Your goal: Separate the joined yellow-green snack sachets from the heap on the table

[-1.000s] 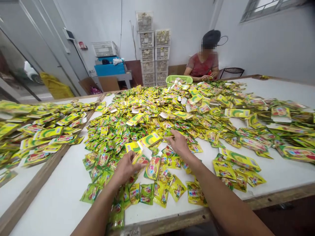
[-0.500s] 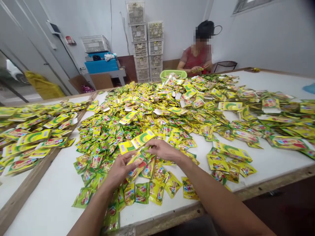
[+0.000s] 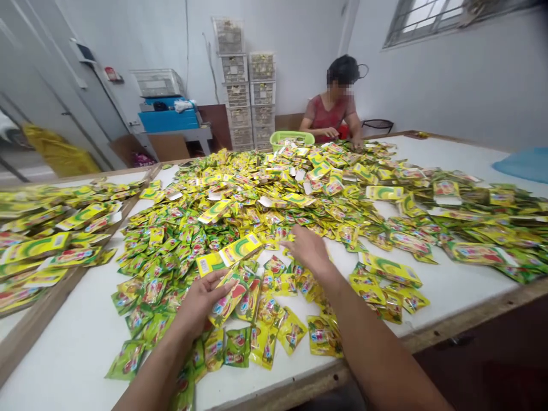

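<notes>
A wide heap of small yellow-green sachets (image 3: pixel 274 205) covers the white table (image 3: pixel 77 337). My left hand (image 3: pixel 197 301) is closed on a few sachets (image 3: pixel 226 297), held just above the pile near the front edge. My right hand (image 3: pixel 307 249) reaches forward over the heap with fingers spread, palm down, touching the sachets beneath it and holding nothing. A longer yellow pack (image 3: pixel 233 252) lies just beyond my left hand.
A second table (image 3: pixel 29 337) at the left carries more packs (image 3: pixel 47 240). A person in a red shirt (image 3: pixel 329 114) sits at the far side beside a green basket (image 3: pixel 291 138). Stacked crates (image 3: pixel 244 91) and a blue box (image 3: pixel 169 120) stand at the back wall.
My right hand has left my left hand and moved forward and right over the heap, now open. My left hand keeps its sachets. The view has shifted slightly.
</notes>
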A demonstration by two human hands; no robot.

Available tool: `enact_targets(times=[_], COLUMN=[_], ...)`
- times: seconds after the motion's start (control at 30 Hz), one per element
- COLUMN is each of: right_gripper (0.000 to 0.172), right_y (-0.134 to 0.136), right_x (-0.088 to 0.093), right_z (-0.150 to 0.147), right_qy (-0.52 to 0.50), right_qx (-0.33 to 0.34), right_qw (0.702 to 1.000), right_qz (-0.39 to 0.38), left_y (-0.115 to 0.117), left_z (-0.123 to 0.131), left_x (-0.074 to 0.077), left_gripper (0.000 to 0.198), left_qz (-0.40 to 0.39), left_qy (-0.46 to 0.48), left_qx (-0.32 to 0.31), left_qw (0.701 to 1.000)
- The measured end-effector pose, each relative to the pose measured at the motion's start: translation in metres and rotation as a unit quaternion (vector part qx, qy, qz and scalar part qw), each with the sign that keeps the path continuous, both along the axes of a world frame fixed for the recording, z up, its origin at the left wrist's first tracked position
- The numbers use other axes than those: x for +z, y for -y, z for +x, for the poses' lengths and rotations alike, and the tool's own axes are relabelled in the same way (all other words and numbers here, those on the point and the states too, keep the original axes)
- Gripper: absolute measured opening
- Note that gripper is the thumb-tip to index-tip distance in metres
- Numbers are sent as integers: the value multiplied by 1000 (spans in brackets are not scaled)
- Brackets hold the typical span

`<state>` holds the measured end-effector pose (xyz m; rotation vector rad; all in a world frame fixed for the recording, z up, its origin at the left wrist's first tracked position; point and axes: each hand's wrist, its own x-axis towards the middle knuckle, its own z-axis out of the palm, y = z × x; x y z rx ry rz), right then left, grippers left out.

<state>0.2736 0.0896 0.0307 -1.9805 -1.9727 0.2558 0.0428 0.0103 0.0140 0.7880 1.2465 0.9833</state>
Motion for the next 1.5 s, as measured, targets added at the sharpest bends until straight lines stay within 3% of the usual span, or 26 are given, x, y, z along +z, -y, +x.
enact_targets(times=[0.07,0.17,0.23,0.3,0.43,0.5,0.57,0.73,0.93,1.1,1.27,1.33,1.43,1.47,1.5], right_gripper=[34,25,17,24,37,41,44,33,16,21,21,25,33,35,37], right_y=[-9,-17,-16,-9,8,13,14,12,19,21,25,27,28,27,26], right_x=[-7,-16,-18,-16,-15,-16,-18,-24,-25,-31,-29,-24,-19,-17,-17], right_z=[15,20,12,-3,-37,-48,-51,-48,-59,-67,-72,-71,-65,-63,-62], right_qy=[81,71,-11,-141,-352,-362,-338,-293,-299,-371,-382,-414,-480,-484,-474], right_qx=[-27,-7,22,84,233,256,260,299,230,168,145,166,233,253,264], right_qw=[996,995,999,986,904,892,899,904,925,907,910,886,805,791,798], right_qz=[-40,-73,-41,-18,-69,-92,-99,-84,-43,-105,-68,-125,-258,-274,-262], left_y=[-1,-2,-3,-3,-1,-1,0,0,-2,-3,-4,-4,-4,-3,-3], left_z=[0,-2,-3,-4,-5,-6,-7,-7,-7,-9,-10,-11,-12,-12,-12], left_x=[0,-2,-4,-5,-4,-3,-3,-5,-6,-7,-5,-4,-4,-4,-4], left_gripper=[48,43,39,36,36,36,34,33,36,37,34,34,35,36,36], left_qz=[5,9,7,11,29,33,36,45,50,30,53,58,69,71,73], left_qy=[9,43,57,56,65,74,78,63,27,71,58,54,46,44,43], left_qx=[7,3,18,31,1,-15,-21,-34,-80,-60,-47,-39,-33,-33,-33], left_qw=[1000,999,998,998,997,997,996,996,995,995,996,996,996,996,996])
